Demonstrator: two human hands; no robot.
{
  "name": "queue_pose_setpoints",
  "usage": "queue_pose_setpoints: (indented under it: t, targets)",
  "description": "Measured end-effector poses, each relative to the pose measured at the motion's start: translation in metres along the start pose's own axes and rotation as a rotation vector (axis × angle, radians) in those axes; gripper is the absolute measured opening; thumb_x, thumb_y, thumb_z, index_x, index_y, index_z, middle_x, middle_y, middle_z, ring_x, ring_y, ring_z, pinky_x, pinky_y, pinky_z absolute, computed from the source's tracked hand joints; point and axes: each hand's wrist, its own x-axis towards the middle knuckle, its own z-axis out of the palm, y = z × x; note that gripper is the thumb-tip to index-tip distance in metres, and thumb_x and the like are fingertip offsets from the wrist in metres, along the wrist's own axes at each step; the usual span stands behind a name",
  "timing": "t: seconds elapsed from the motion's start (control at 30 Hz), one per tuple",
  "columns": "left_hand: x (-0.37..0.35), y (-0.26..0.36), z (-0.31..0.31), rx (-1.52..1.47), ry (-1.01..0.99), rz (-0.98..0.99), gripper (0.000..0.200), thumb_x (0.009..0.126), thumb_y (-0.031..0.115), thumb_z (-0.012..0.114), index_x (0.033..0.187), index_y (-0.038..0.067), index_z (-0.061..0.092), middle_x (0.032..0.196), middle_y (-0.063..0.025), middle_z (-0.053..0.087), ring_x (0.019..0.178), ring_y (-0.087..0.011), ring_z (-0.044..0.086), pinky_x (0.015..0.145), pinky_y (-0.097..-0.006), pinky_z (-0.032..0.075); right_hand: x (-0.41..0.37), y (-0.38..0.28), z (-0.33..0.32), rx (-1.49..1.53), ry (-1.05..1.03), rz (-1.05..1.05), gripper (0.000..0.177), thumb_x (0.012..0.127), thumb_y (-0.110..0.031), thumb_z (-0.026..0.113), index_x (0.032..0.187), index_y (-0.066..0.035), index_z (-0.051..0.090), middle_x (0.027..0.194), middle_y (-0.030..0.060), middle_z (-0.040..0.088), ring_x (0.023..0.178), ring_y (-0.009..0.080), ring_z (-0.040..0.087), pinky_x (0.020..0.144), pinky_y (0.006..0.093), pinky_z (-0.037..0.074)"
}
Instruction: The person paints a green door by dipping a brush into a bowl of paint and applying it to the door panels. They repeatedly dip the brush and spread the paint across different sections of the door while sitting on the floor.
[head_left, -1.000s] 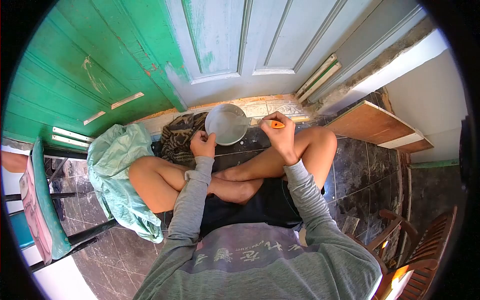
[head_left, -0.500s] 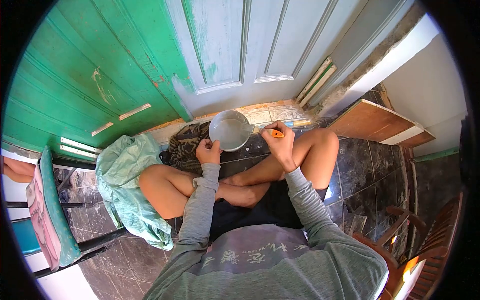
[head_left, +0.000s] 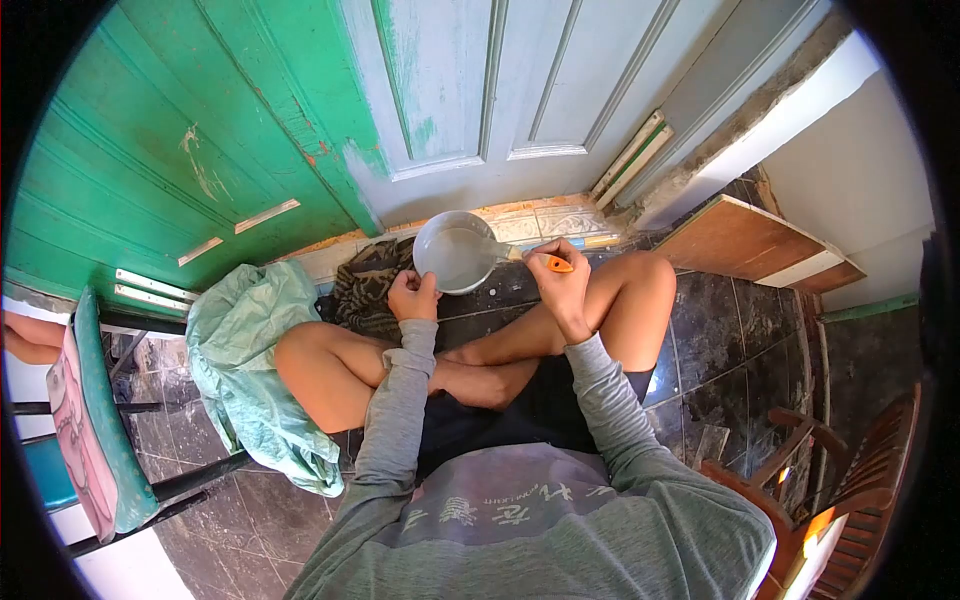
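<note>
A round bowl of grey paint [head_left: 456, 256] is in front of my crossed legs, close to the door's foot. My left hand [head_left: 412, 296] is closed at its near left rim, thumb and fingers pinched on the edge. In my right hand [head_left: 562, 287] is a paintbrush [head_left: 558, 264] with an orange handle end, its bristles pointing left over the bowl's right rim. The bristle tip rests at the paint's edge. Beyond stands a panelled door [head_left: 440, 190], grey here with green streaks showing through.
A green door leaf [head_left: 240, 170] stands left. Beside me lie a dark patterned cloth [head_left: 372, 282] and a pale green cloth [head_left: 250, 350]. A wooden board [head_left: 745, 240] leans at right, near a wooden chair [head_left: 860, 490]. Someone's leg [head_left: 32, 338] shows far left behind a padded chair [head_left: 90, 430].
The bowl and my left hand have shifted slightly left and up in view. The brush stays at the bowl's right rim, and both hands keep their grip.
</note>
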Motion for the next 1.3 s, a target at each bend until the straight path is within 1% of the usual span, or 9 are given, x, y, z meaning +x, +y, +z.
queue_pose_setpoints:
  t: [0.13, 0.23, 0.43, 0.6, 0.7, 0.73, 0.83, 1.17, 1.3]
  targets:
    - [-0.003, 0.004, 0.000, -0.002, -0.003, -0.006, 0.019, 0.077, 0.010, 0.069, 0.072, -0.001, 0.054, 0.061, -0.0037, 0.057, 0.049, -0.0094, 0.054, 0.046, -0.0283, 0.050, -0.002, 0.004, 0.002, 0.025, 0.020, -0.002, 0.012, 0.078, -0.007, 0.072, 0.076, 0.002, 0.065, 0.068, 0.0027, 0.065, 0.063, 0.0054, 0.057, 0.061, 0.0224, 0.048]
    - [0.000, 0.000, -0.001, -0.044, -0.009, 0.007, 0.019, 0.077, 0.010, 0.068, 0.073, -0.002, 0.054, 0.061, -0.0039, 0.058, 0.050, -0.0091, 0.054, 0.046, -0.0281, 0.050, -0.001, 0.010, 0.004, 0.191, -0.018, 0.170, 0.011, 0.078, -0.007, 0.072, 0.076, 0.002, 0.065, 0.067, 0.0023, 0.064, 0.057, 0.0055, 0.055, 0.056, 0.0213, 0.047]
    - [0.001, 0.001, -0.002, -0.009, 0.015, -0.015, 0.018, 0.076, 0.010, 0.069, 0.075, -0.003, 0.057, 0.060, -0.0040, 0.058, 0.050, -0.0103, 0.055, 0.047, -0.0288, 0.051, -0.004, 0.001, 0.002, 0.290, -0.071, 0.246, 0.010, 0.082, -0.006, 0.071, 0.085, 0.001, 0.065, 0.075, 0.0054, 0.069, 0.068, 0.0107, 0.068, 0.055, 0.0222, 0.054]
    - [0.002, -0.001, -0.002, 0.003, 0.024, -0.003, 0.018, 0.077, 0.010, 0.068, 0.073, -0.003, 0.056, 0.061, -0.0048, 0.060, 0.050, -0.0098, 0.055, 0.047, -0.0289, 0.051, -0.005, 0.001, 0.000, 0.233, -0.081, 0.243, 0.010, 0.083, -0.006, 0.071, 0.086, 0.002, 0.065, 0.078, 0.0059, 0.069, 0.070, 0.0114, 0.069, 0.057, 0.0225, 0.054]
    - [0.001, -0.001, -0.002, -0.016, 0.017, 0.012, 0.018, 0.077, 0.010, 0.068, 0.073, -0.002, 0.056, 0.061, -0.0053, 0.060, 0.051, -0.0094, 0.055, 0.047, -0.0287, 0.050, -0.004, 0.014, -0.003, 0.179, -0.054, 0.127, 0.011, 0.082, -0.006, 0.071, 0.085, 0.002, 0.065, 0.077, 0.0057, 0.069, 0.069, 0.0110, 0.068, 0.059, 0.0224, 0.054]
    - [0.002, -0.001, -0.002, -0.031, 0.010, 0.021, 0.018, 0.077, 0.010, 0.068, 0.072, -0.002, 0.056, 0.061, -0.0054, 0.060, 0.051, -0.0093, 0.056, 0.047, -0.0287, 0.050, -0.006, 0.001, 0.000, 0.324, -0.016, 0.208, 0.010, 0.082, -0.006, 0.071, 0.084, 0.002, 0.065, 0.074, 0.0054, 0.069, 0.065, 0.0089, 0.065, 0.058, 0.0212, 0.052]
    - [0.001, 0.001, -0.002, -0.028, 0.017, 0.010, 0.018, 0.077, 0.010, 0.068, 0.072, -0.002, 0.056, 0.061, -0.0052, 0.060, 0.051, -0.0095, 0.056, 0.047, -0.0285, 0.050, -0.004, 0.002, -0.002, 0.199, -0.017, 0.098, 0.010, 0.082, -0.006, 0.071, 0.083, 0.001, 0.064, 0.073, 0.0056, 0.069, 0.064, 0.0088, 0.065, 0.057, 0.0207, 0.052]
    - [-0.002, 0.007, -0.002, -0.033, 0.010, -0.022, 0.016, 0.078, 0.009, 0.067, 0.075, -0.001, 0.055, 0.060, -0.0035, 0.057, 0.048, -0.0092, 0.053, 0.046, -0.0285, 0.051, -0.010, 0.001, 0.002, 0.441, 0.047, 0.248, 0.011, 0.084, -0.005, 0.070, 0.083, 0.001, 0.060, 0.078, 0.0077, 0.068, 0.068, 0.0116, 0.067, 0.055, 0.0214, 0.053]
    - [0.000, 0.006, -0.002, -0.039, 0.013, -0.014, 0.017, 0.079, 0.009, 0.066, 0.075, -0.002, 0.054, 0.060, -0.0045, 0.057, 0.048, -0.0097, 0.053, 0.047, -0.0293, 0.053, -0.012, 0.007, 0.003, 0.347, 0.056, 0.170, 0.011, 0.084, -0.004, 0.069, 0.084, 0.001, 0.060, 0.079, 0.0083, 0.068, 0.068, 0.0131, 0.068, 0.055, 0.0226, 0.054]
